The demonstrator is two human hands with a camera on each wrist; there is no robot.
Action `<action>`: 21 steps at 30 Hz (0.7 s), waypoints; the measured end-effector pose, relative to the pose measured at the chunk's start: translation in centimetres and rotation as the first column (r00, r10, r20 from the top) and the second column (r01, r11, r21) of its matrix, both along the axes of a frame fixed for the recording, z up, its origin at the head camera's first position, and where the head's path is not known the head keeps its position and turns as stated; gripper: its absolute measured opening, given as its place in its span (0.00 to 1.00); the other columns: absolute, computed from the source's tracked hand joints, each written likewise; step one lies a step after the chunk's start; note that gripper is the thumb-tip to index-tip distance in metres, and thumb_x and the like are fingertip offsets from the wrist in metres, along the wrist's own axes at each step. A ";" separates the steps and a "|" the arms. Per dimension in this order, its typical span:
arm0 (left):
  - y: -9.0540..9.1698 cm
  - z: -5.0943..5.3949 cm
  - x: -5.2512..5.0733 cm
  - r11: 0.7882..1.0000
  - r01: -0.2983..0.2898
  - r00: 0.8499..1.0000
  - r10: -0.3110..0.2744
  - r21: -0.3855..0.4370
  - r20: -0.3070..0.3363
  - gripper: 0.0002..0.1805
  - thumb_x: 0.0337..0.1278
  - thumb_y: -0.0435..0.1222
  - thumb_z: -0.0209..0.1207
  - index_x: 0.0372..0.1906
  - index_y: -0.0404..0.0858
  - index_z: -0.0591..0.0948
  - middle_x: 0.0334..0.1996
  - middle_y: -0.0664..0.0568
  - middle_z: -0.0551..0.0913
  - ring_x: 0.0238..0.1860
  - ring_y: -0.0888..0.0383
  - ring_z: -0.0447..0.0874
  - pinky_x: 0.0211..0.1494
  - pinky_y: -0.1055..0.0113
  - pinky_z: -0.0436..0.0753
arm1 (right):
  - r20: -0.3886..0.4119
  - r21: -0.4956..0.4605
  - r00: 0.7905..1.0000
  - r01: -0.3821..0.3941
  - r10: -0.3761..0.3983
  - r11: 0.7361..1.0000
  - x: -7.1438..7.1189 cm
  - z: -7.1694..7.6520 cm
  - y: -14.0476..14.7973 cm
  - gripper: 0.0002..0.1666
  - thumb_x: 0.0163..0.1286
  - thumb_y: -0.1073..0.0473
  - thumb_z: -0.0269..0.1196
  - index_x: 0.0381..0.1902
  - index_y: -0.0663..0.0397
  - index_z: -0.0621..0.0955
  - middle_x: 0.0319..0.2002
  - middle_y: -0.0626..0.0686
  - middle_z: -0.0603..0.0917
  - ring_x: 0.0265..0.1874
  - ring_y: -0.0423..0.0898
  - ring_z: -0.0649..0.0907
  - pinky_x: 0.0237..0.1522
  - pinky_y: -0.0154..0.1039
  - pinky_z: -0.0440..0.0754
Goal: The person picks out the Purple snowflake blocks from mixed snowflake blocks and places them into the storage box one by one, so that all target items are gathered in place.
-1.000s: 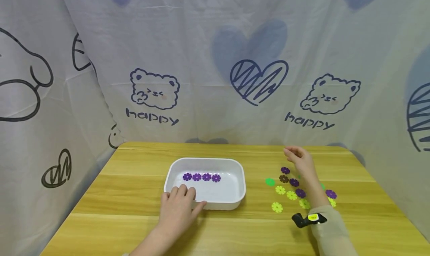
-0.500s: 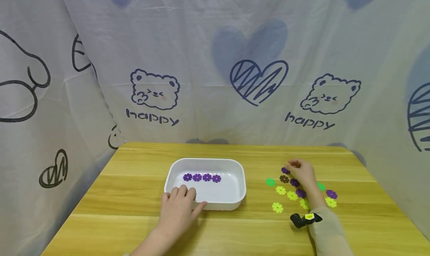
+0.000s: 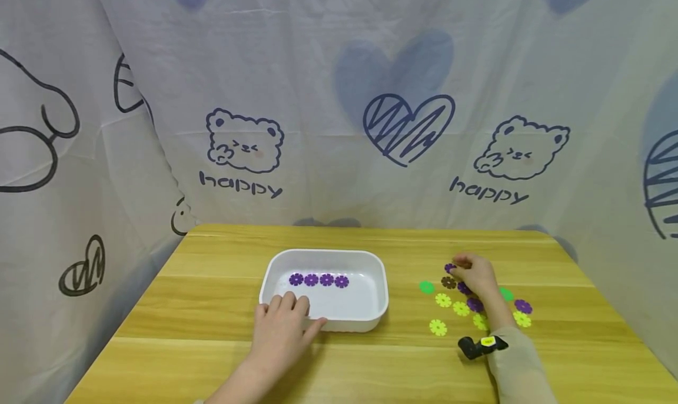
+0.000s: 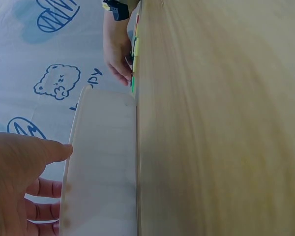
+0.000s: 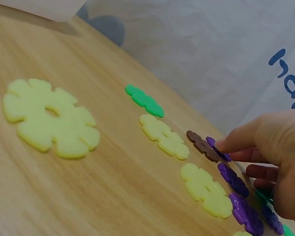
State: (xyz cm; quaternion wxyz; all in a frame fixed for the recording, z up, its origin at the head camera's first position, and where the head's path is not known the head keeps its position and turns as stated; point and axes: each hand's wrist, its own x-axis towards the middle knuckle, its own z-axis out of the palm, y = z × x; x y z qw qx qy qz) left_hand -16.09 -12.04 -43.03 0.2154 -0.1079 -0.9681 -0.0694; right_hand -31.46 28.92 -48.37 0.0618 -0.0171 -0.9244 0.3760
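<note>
A white plastic box (image 3: 365, 320) stands left of centre on the table, with several purple snowflake discs (image 3: 311, 280) in a row inside it. My left hand (image 3: 279, 332) holds the box's near rim, fingers over the wall and thumb along the rim in the left wrist view. At the right, my right hand (image 3: 477, 276) reaches down to the farthest purple snowflake disc (image 3: 449, 268). Thumb and fingers pinch that disc at the table surface, partly covering it. A brown disc (image 5: 202, 146) lies right beside it in the right wrist view.
Around the right hand lie several yellow discs (image 3: 438, 327), more purple discs (image 3: 523, 306) and green discs (image 3: 426, 287). A printed curtain (image 3: 328, 156) hangs behind the wooden table (image 3: 212, 274). A black wrist device (image 3: 479, 347) sits on the right forearm.
My right hand has come down and toward me from above the far discs, and its fingertips have closed on the farthest purple disc. The left hand and box have stayed put.
</note>
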 end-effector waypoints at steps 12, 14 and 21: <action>0.0 0.1 0.0 1.000 0.003 1.000 -0.003 0.005 -0.005 0.22 0.53 0.60 0.61 0.28 0.46 0.72 0.26 0.56 0.70 0.30 0.58 0.66 0.40 0.58 0.65 | 0.026 0.018 0.999 -0.030 0.029 0.999 0.0 0.2 0.1 0.21 0.66 0.63 0.63 0.56 0.65 0.77 0.53 0.69 0.79 0.51 0.63 0.79 0.49 0.53 0.79; 0.0 0.0 -0.1 1.000 0.004 1.000 -0.004 0.006 -0.003 0.22 0.53 0.60 0.61 0.28 0.46 0.72 0.27 0.56 0.70 0.30 0.58 0.66 0.40 0.58 0.65 | 0.031 0.016 0.999 -0.025 0.025 1.000 0.0 0.2 0.0 0.21 0.66 0.64 0.63 0.56 0.65 0.77 0.52 0.68 0.79 0.49 0.62 0.78 0.48 0.53 0.79; -0.1 0.0 -0.1 1.000 0.007 1.000 -0.007 0.003 -0.009 0.22 0.53 0.60 0.61 0.28 0.46 0.72 0.26 0.56 0.71 0.30 0.58 0.66 0.40 0.58 0.65 | 0.017 0.031 0.999 -0.032 0.031 0.999 0.0 0.2 0.0 0.22 0.66 0.65 0.62 0.57 0.64 0.76 0.50 0.67 0.77 0.49 0.61 0.77 0.48 0.54 0.77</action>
